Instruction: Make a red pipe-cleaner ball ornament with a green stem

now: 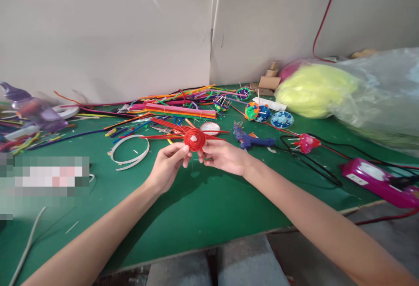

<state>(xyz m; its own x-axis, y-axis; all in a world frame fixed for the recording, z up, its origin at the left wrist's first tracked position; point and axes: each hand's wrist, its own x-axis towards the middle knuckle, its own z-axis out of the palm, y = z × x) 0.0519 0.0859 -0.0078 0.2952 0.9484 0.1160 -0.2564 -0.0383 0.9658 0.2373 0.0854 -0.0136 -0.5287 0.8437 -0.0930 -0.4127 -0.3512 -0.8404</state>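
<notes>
A red woven pipe-cleaner disc (pixel 194 139) with red stems sticking out to both sides is held above the green table (pixel 196 207). My left hand (pixel 170 164) pinches its left edge with closed fingers. On the right edge, my right hand (pixel 222 157) grips it, fingers curled. Both forearms reach in from the bottom of the view.
Loose coloured pipe cleaners (pixel 180 110) lie behind the hands, with a white headband (pixel 129 151), a blue glue gun (pixel 252 140), several small decorated discs (pixel 282 119), a purple power strip (pixel 376 180) with cables, a plastic bag holding yellow stuffing (pixel 317 90), and cardboard walls (pixel 131 33).
</notes>
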